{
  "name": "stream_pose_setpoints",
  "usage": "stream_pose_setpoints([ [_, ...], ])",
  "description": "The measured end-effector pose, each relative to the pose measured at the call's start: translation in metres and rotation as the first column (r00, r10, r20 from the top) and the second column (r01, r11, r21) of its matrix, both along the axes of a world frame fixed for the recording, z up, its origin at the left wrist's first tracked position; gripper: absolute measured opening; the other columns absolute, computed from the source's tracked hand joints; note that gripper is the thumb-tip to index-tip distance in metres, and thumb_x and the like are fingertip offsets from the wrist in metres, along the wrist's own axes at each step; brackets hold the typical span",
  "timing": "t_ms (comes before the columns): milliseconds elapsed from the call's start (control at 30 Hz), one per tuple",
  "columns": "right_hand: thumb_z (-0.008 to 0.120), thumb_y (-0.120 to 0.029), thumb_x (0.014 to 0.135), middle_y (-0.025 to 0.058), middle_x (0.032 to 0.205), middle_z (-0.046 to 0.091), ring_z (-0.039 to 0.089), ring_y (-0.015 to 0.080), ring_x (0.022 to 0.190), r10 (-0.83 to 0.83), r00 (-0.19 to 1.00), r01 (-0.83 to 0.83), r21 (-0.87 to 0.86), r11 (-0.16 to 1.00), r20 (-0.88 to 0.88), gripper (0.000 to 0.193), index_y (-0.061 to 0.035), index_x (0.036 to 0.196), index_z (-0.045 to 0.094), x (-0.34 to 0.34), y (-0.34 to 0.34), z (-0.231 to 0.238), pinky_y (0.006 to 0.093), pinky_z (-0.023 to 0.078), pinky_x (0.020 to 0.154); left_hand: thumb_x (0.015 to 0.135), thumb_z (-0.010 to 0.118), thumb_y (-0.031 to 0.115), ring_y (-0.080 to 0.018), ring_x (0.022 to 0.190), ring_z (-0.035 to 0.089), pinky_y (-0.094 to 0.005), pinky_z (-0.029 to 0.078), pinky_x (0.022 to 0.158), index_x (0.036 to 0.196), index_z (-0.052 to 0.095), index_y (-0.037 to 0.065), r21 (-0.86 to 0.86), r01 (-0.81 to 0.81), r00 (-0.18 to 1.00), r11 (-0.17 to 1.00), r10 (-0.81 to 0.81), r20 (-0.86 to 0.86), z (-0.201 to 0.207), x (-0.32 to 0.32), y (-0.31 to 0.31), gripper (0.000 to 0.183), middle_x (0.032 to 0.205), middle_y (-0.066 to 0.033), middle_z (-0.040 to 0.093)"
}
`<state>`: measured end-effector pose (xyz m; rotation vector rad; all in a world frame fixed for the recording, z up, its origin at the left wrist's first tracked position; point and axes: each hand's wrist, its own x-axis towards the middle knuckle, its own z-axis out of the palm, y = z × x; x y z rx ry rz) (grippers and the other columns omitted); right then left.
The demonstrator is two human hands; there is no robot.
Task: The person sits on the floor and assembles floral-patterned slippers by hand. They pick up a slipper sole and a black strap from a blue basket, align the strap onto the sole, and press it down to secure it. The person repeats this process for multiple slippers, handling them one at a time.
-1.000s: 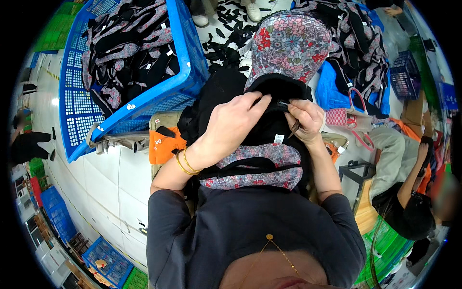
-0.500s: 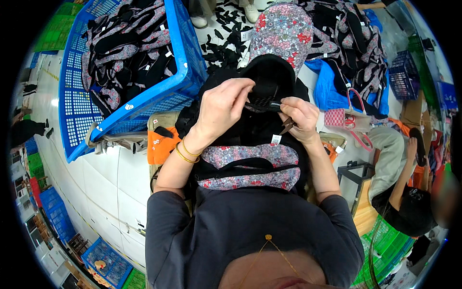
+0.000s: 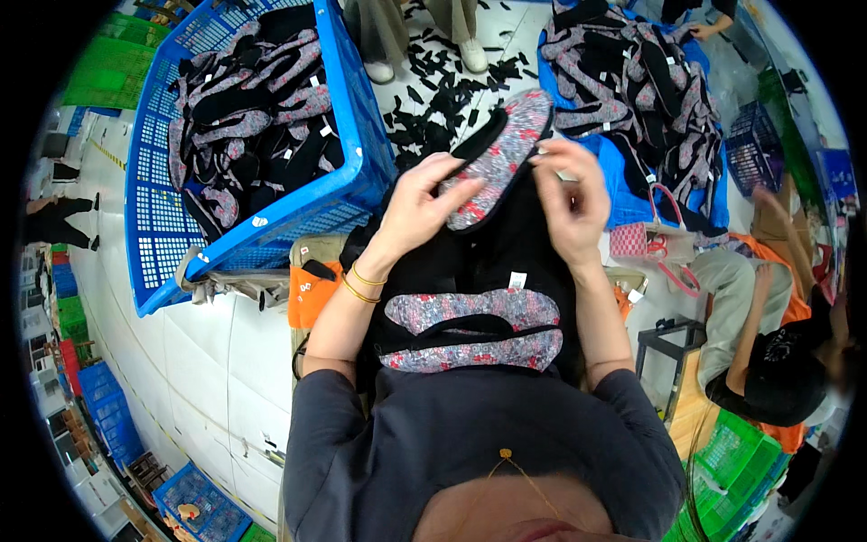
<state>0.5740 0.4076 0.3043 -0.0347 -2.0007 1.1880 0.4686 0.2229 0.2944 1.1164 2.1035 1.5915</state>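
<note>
A floral fabric slipper (image 3: 508, 158) with a black lining is tilted above my lap, its patterned side turned towards me. My left hand (image 3: 420, 200) grips its near left edge, thumb laid across the patterned cloth. Curled beside its right edge, my right hand (image 3: 574, 199) has its fingertips close to the rim; something small and dark shows in the palm, too blurred to name. Across my lap lies a pair of matching slippers (image 3: 470, 334), side by side, with a white tag (image 3: 517, 280) just beyond them.
At the left stands a blue crate (image 3: 348, 144) full of similar slippers. More slippers are heaped on blue sheeting (image 3: 614, 176) at the far right. Black scraps (image 3: 442, 95) litter the floor near another person's shoes (image 3: 472, 56). A seated person (image 3: 768, 361) is at the right.
The slipper has turned from its opening facing me to its patterned side, slanting right. My left hand now clasps its edge; my right hand has shifted from the rim to its right side.
</note>
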Motion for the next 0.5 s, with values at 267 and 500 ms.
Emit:
stream_pose_setpoints([
  [267, 0.074, -0.026, 0.085, 0.0083, 0.109, 0.061, 0.060, 0.0128, 0.094, 0.458, 0.857, -0.168, -0.713, 0.681, 0.235, 0.061, 0.0055, 0.128, 0.046, 0.011, 0.003, -0.019, 0.0251, 0.048, 0.084, 0.096, 0.058, 0.013, -0.0091, 0.097, 0.060, -0.0267, 0.049, 0.087, 0.119, 0.056, 0.000, 0.571, -0.039, 0.595, 0.820, -0.440, 0.673, -0.037, 0.016, 0.010, 0.027, 0.109, -0.0031, 0.065],
  [500, 0.076, -0.007, 0.080, 0.0090, 0.108, 0.062, 0.059, 0.0101, 0.093, 0.362, 0.897, -0.128, -0.635, 0.762, 0.254, 0.055, 0.0069, 0.125, 0.049, 0.015, -0.014, -0.009, 0.0216, 0.052, 0.074, 0.097, 0.058, 0.021, -0.0128, 0.117, 0.050, -0.0281, 0.042, 0.098, 0.138, 0.036, 0.001, 0.477, 0.009, 0.674, 0.879, -0.358, 0.646, -0.036, 0.018, 0.014, 0.051, 0.133, -0.0065, 0.049],
])
